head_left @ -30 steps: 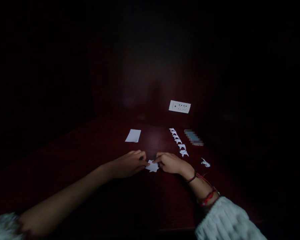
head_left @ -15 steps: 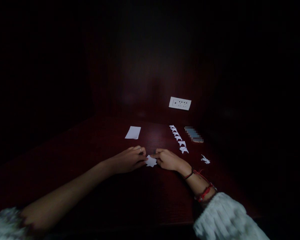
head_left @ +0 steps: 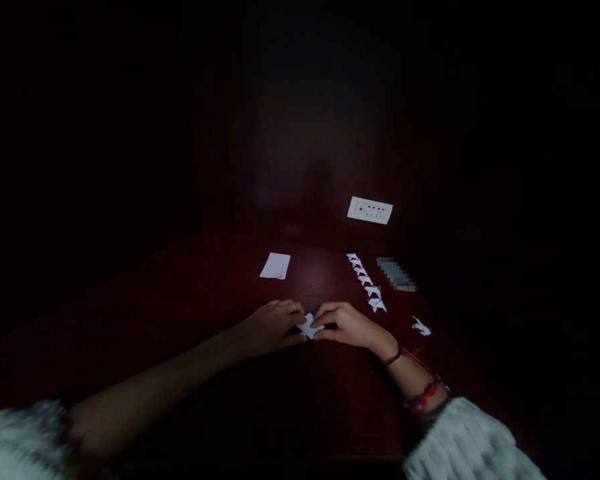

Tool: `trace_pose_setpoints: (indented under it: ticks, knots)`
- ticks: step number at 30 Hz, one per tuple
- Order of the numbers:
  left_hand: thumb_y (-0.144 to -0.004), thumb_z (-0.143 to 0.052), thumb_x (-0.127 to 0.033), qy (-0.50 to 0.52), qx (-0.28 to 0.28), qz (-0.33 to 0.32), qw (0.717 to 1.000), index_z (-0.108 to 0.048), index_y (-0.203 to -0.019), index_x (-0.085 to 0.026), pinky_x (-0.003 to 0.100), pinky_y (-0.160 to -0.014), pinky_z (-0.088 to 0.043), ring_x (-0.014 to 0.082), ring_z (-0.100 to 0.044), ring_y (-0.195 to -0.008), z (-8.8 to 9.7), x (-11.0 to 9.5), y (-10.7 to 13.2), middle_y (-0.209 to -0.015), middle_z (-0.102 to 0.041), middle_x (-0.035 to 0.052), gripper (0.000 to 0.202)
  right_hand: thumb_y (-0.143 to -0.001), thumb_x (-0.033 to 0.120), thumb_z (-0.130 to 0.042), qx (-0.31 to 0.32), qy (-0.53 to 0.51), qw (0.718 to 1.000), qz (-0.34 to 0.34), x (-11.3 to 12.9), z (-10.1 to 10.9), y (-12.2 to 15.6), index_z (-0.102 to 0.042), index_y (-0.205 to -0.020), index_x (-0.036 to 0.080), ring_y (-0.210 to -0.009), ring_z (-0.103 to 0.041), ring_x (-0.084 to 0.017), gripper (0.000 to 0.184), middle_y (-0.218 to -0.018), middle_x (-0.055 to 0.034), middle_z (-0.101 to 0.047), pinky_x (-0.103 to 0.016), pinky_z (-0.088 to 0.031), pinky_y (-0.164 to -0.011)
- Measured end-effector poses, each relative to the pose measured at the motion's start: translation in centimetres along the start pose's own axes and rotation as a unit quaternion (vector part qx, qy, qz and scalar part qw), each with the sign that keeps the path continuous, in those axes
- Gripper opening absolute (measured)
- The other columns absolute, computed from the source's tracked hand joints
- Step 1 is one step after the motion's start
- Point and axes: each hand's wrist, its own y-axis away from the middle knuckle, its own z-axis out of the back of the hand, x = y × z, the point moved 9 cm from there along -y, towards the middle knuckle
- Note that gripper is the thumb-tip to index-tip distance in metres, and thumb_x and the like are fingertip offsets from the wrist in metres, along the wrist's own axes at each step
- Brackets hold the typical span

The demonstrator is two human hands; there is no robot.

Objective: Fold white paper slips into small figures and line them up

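Note:
Between my two hands a small folded white paper (head_left: 310, 326) with pointed corners lies at the table's surface. My left hand (head_left: 276, 328), a ring on one finger, has its fingertips on the paper's left side. From the other side my right hand (head_left: 349, 325) grips the paper's right edge, thumb below and fingers above. Beyond my right hand runs a slanting row of several folded white paper pieces (head_left: 364, 277) with pointed ends. A little heap of white paper scraps (head_left: 421, 326) lies to the right of my right wrist.
White paper sheets (head_left: 276, 265) lie flat on the dark red table (head_left: 220, 280) beyond my left hand. A phone (head_left: 396, 274), its screen pixelated, rests right of the row. A white socket plate (head_left: 370, 210) is on the back wall. The surroundings are very dark.
The fingers of both hands have shifted on the paper, and my right thumb has come out below it. Less of the paper shows. The whole view has moved slightly.

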Motion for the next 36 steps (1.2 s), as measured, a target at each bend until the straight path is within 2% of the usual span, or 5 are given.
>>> trace_pose_setpoints:
  ticks: [5,11,18,26,36]
  knots:
    - [-0.079,-0.042,-0.036,0.014,-0.012,0.003,1.0,-0.053,-0.091,-0.02,0.027,-0.074,-0.033,0.0151,-0.046,-0.084,0.3,-0.1,-0.1,-0.09,-0.049,0.0013,0.022,-0.079,0.026,-0.042,0.021,0.037,0.999,0.01,0.9,-0.1,0.0,-0.059,-0.091,0.019,-0.08,-0.051,-0.01,0.022,-0.089,-0.0028,-0.056,-0.021,-0.037,-0.072]
    - [-0.08,-0.042,-0.026,0.054,0.025,-0.021,0.998,-0.056,-0.086,-0.02,0.022,-0.068,-0.036,0.0123,-0.048,-0.077,-0.1,-0.4,-0.3,-0.085,-0.051,0.0011,0.017,-0.08,0.02,-0.039,0.041,0.096,0.995,0.003,1.3,-0.4,-0.1,-0.058,-0.087,0.016,-0.074,-0.05,-0.009,0.021,-0.082,-0.0033,-0.055,-0.02,-0.035,-0.068]
    - [-0.078,-0.044,-0.019,0.119,0.045,-0.063,0.99,-0.055,-0.095,-0.021,0.023,-0.074,-0.036,0.0122,-0.049,-0.081,0.8,-1.5,-0.2,-0.088,-0.053,0.0012,0.019,-0.078,0.025,-0.043,0.023,0.105,0.994,-0.006,1.4,-0.3,0.0,-0.056,-0.087,0.016,-0.071,-0.049,-0.01,0.018,-0.08,-0.0026,-0.053,-0.02,-0.034,-0.063]
    - [-0.075,-0.048,-0.021,0.127,0.067,-0.06,0.988,-0.053,-0.096,-0.021,0.024,-0.076,-0.036,0.013,-0.048,-0.083,1.3,-1.7,-0.1,-0.092,-0.052,0.0015,0.022,-0.079,0.028,-0.04,0.03,0.141,0.989,0.007,1.6,-0.6,-0.1,-0.056,-0.086,0.017,-0.068,-0.049,-0.01,0.021,-0.078,-0.0027,-0.054,-0.021,-0.033,-0.06]
    - [-0.073,-0.05,-0.026,0.11,0.092,-0.041,0.989,-0.049,-0.101,-0.019,0.026,-0.08,-0.035,0.0154,-0.048,-0.088,1.2,-1.3,0.4,-0.096,-0.051,0.003,0.028,-0.074,0.014,-0.043,-0.029,-0.024,0.997,-0.061,-0.7,-0.7,-0.7,-0.055,-0.069,0.014,-0.061,-0.046,-0.007,0.013,-0.068,0.0,-0.052,-0.017,-0.034,-0.059]
